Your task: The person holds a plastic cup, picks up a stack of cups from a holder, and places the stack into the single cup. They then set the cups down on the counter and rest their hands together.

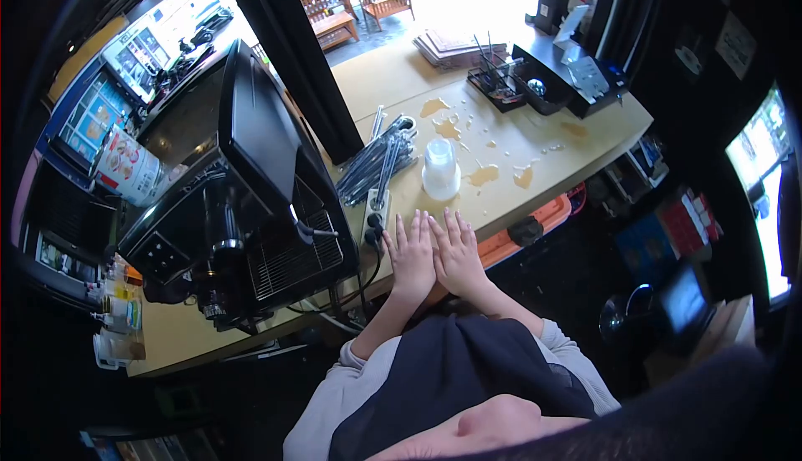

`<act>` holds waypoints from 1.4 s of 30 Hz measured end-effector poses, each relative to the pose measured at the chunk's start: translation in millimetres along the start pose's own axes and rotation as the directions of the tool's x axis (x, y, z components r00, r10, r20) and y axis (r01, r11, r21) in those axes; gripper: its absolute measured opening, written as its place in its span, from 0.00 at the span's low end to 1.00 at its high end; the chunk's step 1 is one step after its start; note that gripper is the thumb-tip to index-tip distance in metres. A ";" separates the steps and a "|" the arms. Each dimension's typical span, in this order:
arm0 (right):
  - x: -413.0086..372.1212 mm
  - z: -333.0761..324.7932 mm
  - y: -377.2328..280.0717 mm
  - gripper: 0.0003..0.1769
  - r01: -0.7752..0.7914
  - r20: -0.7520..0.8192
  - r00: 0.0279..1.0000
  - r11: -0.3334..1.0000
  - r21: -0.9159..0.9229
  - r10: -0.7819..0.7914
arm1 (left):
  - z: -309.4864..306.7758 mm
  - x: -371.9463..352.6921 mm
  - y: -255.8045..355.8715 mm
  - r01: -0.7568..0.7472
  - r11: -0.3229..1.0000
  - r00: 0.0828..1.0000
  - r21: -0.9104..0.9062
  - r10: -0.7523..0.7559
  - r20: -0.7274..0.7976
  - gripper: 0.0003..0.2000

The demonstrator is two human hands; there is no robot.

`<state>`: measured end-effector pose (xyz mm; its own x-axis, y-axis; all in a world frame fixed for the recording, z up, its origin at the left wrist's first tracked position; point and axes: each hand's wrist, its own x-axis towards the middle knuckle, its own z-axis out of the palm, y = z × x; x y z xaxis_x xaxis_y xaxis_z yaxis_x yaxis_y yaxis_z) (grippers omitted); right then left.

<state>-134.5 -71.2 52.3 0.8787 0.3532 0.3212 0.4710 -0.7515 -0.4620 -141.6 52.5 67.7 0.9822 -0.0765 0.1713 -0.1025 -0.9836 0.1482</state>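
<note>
My left hand (412,262) and my right hand (457,259) are side by side at the counter's front edge, palms down. Their fingers are stretched out, and neither holds anything. Just beyond the fingertips stands a translucent white plastic container (441,173) with a narrower upper part. To its right, brownish spilled liquid (483,176) lies in puddles and drops across the wooden counter (535,156). A power strip (377,206) with a black plug sits left of my left hand. Behind it is a pile of long, thin items in clear plastic (376,164), perhaps wrapped straws.
A large black espresso machine (276,135) fills the left side, with a printed tin (129,164) beyond it. At the back are a stack of brown sheets (455,50) and a black tray (501,98). An orange bin (501,248) sits under the counter.
</note>
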 end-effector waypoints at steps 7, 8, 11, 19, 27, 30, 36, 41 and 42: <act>90.4 -33.9 46.0 0.39 0.096 -0.128 0.987 0.994 -0.049 -0.101 | -3.9 92.0 4.9 0.087 0.995 0.991 -0.038 -0.091 -0.099 0.37; 101.4 -33.5 55.3 0.39 0.101 -0.128 0.986 0.994 -0.045 -0.106 | -4.2 102.2 4.1 0.134 0.983 0.987 -0.127 -0.144 -0.074 0.40; 127.4 -23.6 83.5 0.42 0.070 -0.107 0.991 0.996 -0.053 -0.075 | 19.3 127.8 -3.9 0.185 0.975 0.980 -0.119 -0.192 -0.053 0.48; 164.6 -3.5 111.7 0.41 0.205 -0.169 0.971 0.953 0.221 -0.170 | 93.0 161.1 -8.0 0.221 0.935 0.962 -0.278 -0.255 -0.095 0.37; 180.5 -4.1 128.9 0.35 0.284 -0.332 0.924 0.921 0.267 -0.188 | 111.6 172.4 16.3 0.133 0.862 0.918 -0.489 -0.293 -0.268 0.30; 183.5 -4.5 132.2 0.34 0.307 -0.351 0.913 0.917 0.255 -0.208 | 116.1 176.0 16.8 0.108 0.875 0.903 -0.473 -0.286 -0.322 0.30; 186.8 -3.8 134.4 0.34 0.325 -0.368 0.904 0.908 0.266 -0.216 | 120.3 178.6 13.7 0.099 0.828 0.915 -0.552 -0.294 -0.276 0.31; 189.9 -4.8 134.6 0.34 0.315 -0.352 0.913 0.903 0.292 -0.205 | 140.7 175.9 11.3 0.080 0.852 0.905 -0.517 -0.280 -0.321 0.34; 190.6 -5.5 134.4 0.34 0.315 -0.350 0.914 0.903 0.293 -0.205 | 139.8 175.9 12.1 0.082 0.852 0.905 -0.517 -0.281 -0.320 0.34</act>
<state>95.9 -107.9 56.0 0.6790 0.2816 0.6780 0.7249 -0.4034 -0.5584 52.0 4.3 -36.6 0.8674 0.2594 0.4246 -0.0879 -0.7600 0.6440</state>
